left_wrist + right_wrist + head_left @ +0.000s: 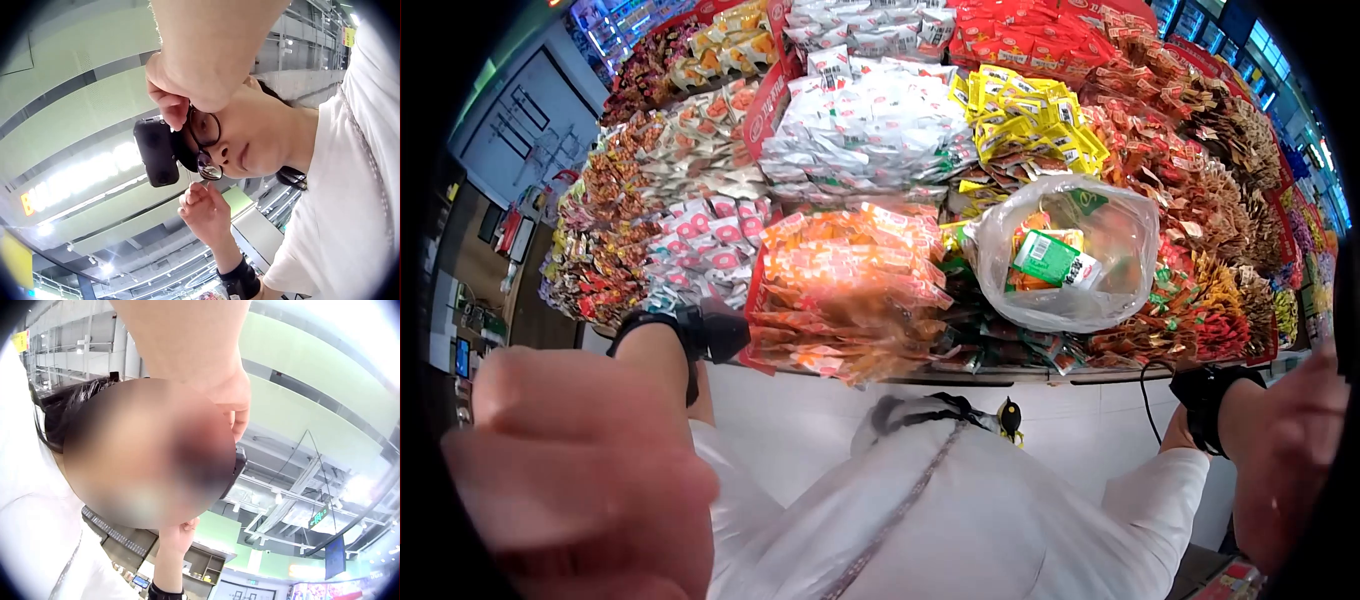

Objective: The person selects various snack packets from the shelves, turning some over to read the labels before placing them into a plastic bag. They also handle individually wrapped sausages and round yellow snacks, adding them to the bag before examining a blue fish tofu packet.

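My left hand (580, 475) is raised close to the head camera, blurred, its fingers bent. In the left wrist view the left hand (170, 100) has its fingertips right at the edge of the black head-worn camera (156, 153); I cannot tell if they grip it. My right hand (1295, 455), also raised and blurred, is at the far right. Seen from the left wrist, the right hand (209, 215) has loosely curled fingers and nothing visible in them. Ahead, a clear plastic bag (1135, 275) with a green-and-white packet (1045, 257) inside lies on the snack display.
Wrapped snacks fill the display: white packets (870, 125), orange packets (850, 250), yellow packets (1030, 115) and red packets (1020, 35). Red dividers (768, 115) separate some piles. The white floor (800, 400) shows below its front edge. A counter (525, 300) stands at left.
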The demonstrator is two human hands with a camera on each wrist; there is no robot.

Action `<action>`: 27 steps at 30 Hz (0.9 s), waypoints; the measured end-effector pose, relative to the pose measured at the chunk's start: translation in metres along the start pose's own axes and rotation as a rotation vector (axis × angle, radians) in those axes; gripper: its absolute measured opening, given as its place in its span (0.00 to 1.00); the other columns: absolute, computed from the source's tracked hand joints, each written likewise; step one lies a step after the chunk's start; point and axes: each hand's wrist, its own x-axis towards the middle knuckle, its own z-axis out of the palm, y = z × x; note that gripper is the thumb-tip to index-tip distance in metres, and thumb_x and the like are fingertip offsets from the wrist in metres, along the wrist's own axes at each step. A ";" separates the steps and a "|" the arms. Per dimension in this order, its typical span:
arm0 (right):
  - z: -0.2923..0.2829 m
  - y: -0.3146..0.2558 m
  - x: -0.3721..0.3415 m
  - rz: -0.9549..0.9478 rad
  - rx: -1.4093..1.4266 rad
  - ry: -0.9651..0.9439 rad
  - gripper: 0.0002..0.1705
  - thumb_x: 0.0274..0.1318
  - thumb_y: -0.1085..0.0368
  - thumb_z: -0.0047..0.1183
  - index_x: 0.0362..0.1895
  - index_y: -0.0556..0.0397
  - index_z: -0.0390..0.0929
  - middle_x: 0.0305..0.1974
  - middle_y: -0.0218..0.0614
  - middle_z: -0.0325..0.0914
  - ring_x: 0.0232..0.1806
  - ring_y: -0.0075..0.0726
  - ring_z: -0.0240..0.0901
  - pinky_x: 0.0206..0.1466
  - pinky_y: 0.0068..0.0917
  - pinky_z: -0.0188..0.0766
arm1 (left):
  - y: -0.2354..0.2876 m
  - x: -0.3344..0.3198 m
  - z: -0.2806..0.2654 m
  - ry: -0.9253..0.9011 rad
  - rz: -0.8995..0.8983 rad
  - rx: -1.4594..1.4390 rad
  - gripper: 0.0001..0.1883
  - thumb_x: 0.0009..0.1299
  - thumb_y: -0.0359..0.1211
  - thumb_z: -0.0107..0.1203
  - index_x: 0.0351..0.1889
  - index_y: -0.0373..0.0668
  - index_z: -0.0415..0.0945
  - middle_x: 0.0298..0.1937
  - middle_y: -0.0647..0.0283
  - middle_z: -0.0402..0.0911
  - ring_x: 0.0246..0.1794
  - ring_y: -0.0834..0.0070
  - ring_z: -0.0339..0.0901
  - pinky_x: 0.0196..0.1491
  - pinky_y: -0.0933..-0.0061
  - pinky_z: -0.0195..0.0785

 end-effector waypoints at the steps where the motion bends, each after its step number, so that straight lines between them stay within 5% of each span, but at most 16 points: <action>1: 0.005 0.000 -0.004 0.057 0.009 0.002 0.15 0.48 0.61 0.49 0.38 0.59 0.71 0.30 0.37 0.74 0.27 0.35 0.69 0.29 0.27 0.64 | -0.004 -0.005 -0.004 0.024 -0.047 0.029 0.23 0.70 0.47 0.30 0.41 0.34 0.64 0.24 0.58 0.69 0.12 0.77 0.66 0.13 0.84 0.53; 5: 0.049 0.000 -0.033 0.371 0.202 -0.181 0.15 0.49 0.61 0.48 0.38 0.59 0.71 0.30 0.37 0.74 0.27 0.34 0.69 0.27 0.26 0.64 | -0.033 -0.046 -0.007 0.132 -0.391 0.339 0.24 0.70 0.48 0.30 0.41 0.34 0.64 0.23 0.58 0.69 0.12 0.77 0.66 0.12 0.84 0.52; 6: 0.065 -0.002 -0.040 0.457 0.283 -0.322 0.14 0.45 0.66 0.51 0.37 0.58 0.70 0.31 0.38 0.73 0.28 0.38 0.69 0.29 0.25 0.65 | -0.043 -0.057 -0.003 0.169 -0.485 0.543 0.18 0.71 0.41 0.34 0.41 0.34 0.66 0.23 0.60 0.70 0.14 0.80 0.67 0.14 0.84 0.55; 10: 0.148 -0.012 -0.082 0.627 0.532 -0.400 0.14 0.47 0.68 0.49 0.41 0.55 0.67 0.35 0.40 0.70 0.35 0.44 0.68 0.35 0.32 0.67 | -0.096 -0.106 -0.023 0.085 -0.902 0.521 0.08 0.66 0.30 0.43 0.34 0.35 0.70 0.22 0.66 0.72 0.19 0.85 0.68 0.22 0.86 0.59; 12: 0.181 -0.012 -0.098 0.655 0.541 -0.368 0.14 0.45 0.71 0.49 0.40 0.58 0.67 0.34 0.42 0.70 0.35 0.44 0.69 0.35 0.31 0.68 | -0.121 -0.124 -0.033 0.031 -1.026 0.568 0.08 0.65 0.32 0.46 0.33 0.37 0.71 0.22 0.65 0.74 0.21 0.84 0.70 0.24 0.83 0.62; 22: 0.251 0.023 -0.110 0.948 0.377 -0.223 0.11 0.48 0.71 0.48 0.38 0.57 0.67 0.31 0.41 0.68 0.32 0.39 0.68 0.34 0.29 0.66 | -0.259 -0.152 -0.083 -0.477 -0.853 0.996 0.11 0.62 0.39 0.50 0.34 0.41 0.71 0.27 0.61 0.77 0.27 0.70 0.75 0.30 0.70 0.65; 23: 0.253 0.024 -0.107 0.976 0.393 -0.221 0.10 0.49 0.68 0.46 0.37 0.57 0.67 0.34 0.45 0.68 0.37 0.49 0.67 0.39 0.34 0.65 | -0.278 -0.156 -0.087 -0.516 -0.827 1.026 0.11 0.62 0.39 0.49 0.34 0.41 0.71 0.28 0.61 0.77 0.28 0.69 0.75 0.31 0.69 0.66; 26: 0.263 0.029 -0.102 1.014 0.372 -0.205 0.10 0.49 0.69 0.46 0.37 0.57 0.67 0.34 0.45 0.68 0.37 0.49 0.67 0.39 0.34 0.65 | -0.330 -0.167 -0.098 -0.593 -0.735 1.047 0.11 0.61 0.37 0.49 0.35 0.41 0.70 0.33 0.60 0.76 0.34 0.65 0.73 0.34 0.67 0.65; 27: 0.268 0.032 -0.103 0.973 0.324 -0.158 0.11 0.47 0.72 0.48 0.39 0.59 0.68 0.31 0.41 0.68 0.32 0.38 0.68 0.36 0.27 0.65 | -0.347 -0.174 -0.102 -0.608 -0.702 1.057 0.11 0.61 0.37 0.49 0.35 0.40 0.70 0.34 0.60 0.75 0.35 0.64 0.73 0.35 0.67 0.65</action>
